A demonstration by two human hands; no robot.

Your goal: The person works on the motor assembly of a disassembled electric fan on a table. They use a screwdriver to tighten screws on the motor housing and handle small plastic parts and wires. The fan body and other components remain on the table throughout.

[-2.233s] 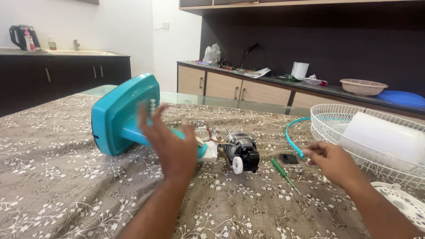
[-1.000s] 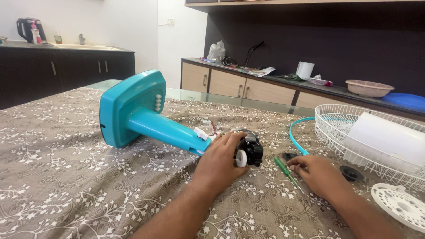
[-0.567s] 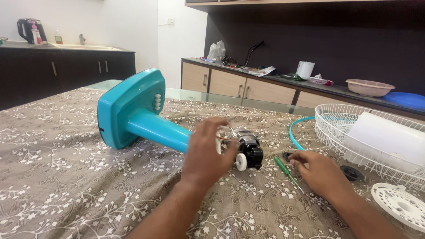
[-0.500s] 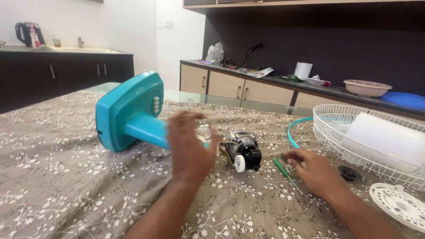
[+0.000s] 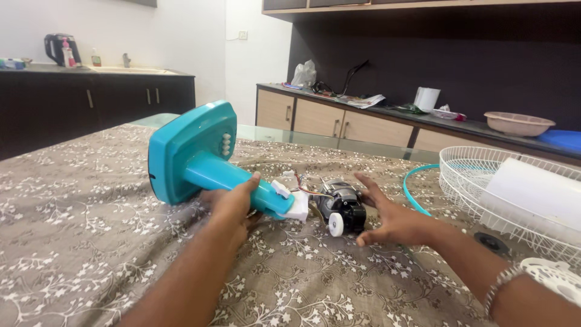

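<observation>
A teal fan stand [image 5: 200,148] lies on its side on the patterned tablecloth [image 5: 78,230], its square base tipped up at the left. My left hand [image 5: 233,203] grips the stand's teal neck from below. A black fan motor [image 5: 342,209] with a white knob hangs off the neck's end by loose wires. My right hand [image 5: 390,218] hovers just right of the motor with fingers spread, holding nothing.
A white wire fan guard [image 5: 484,181] holding a white blade piece [image 5: 535,194] sits at the right, with a teal ring [image 5: 414,188] beside it. Another white grille [image 5: 557,278] lies at the lower right. Dark counters and cabinets [image 5: 339,121] line the walls behind.
My left hand came off the motor, rose, then closed on the stand's neck. My right hand left the green screwdriver and moved toward the motor, fingers spread.
</observation>
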